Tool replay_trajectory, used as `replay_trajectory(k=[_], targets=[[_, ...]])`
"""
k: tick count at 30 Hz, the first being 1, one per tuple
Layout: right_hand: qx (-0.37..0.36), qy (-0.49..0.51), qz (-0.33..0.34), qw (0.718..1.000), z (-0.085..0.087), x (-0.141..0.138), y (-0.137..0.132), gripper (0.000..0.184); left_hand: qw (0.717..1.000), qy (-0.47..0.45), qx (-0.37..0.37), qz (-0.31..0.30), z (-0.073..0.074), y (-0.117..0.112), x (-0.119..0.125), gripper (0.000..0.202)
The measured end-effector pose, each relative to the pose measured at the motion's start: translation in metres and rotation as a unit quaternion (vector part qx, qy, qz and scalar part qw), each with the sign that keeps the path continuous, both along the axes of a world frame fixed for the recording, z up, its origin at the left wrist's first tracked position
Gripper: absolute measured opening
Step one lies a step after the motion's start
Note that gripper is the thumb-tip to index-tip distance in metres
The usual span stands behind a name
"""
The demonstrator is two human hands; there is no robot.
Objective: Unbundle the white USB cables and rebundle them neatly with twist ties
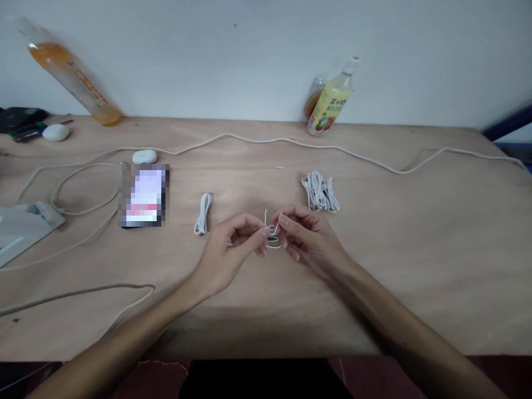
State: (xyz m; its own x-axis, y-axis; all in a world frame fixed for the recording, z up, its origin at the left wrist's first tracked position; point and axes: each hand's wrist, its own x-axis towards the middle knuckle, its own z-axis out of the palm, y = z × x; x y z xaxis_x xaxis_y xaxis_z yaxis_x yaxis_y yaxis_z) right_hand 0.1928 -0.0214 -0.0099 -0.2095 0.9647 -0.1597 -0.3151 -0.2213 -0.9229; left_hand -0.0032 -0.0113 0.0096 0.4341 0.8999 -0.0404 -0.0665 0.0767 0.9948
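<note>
My left hand [233, 246] and right hand [310, 235] meet over the middle of the wooden table [415, 249], both pinching a small white cable [272, 237] folded into loops between the fingertips, its ends sticking up. A bundled white cable [203, 214] lies just left, and a heap of white cables [320, 193] just right behind. Farther left I see a phone [144, 195]; a yellow drink bottle [330, 102] stands by the wall.

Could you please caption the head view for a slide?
The left hand and right hand pinch a small coiled white cable over a light wooden table.
</note>
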Motion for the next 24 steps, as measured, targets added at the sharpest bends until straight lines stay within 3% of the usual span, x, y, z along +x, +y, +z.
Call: replay_trajectory(k=[12, 19, 24], targets=[[0.023, 0.000, -0.015, 1.000, 0.0008, -0.0010, -0.0015, 0.035, 0.991, -0.064, -0.102, -0.052, -0.0017, 0.0021, 0.0043, 0.021], [0.051, -0.010, -0.012, 0.999, -0.0006, -0.0006, -0.0003, 0.030, 0.988, -0.073, -0.128, -0.049, -0.0046, 0.0023, 0.0022, 0.019], [0.066, -0.023, -0.050, 0.996, -0.0025, -0.0027, -0.0010, 0.030, 0.976, -0.112, -0.177, -0.052, -0.0079, -0.0010, 0.0027, 0.018]])
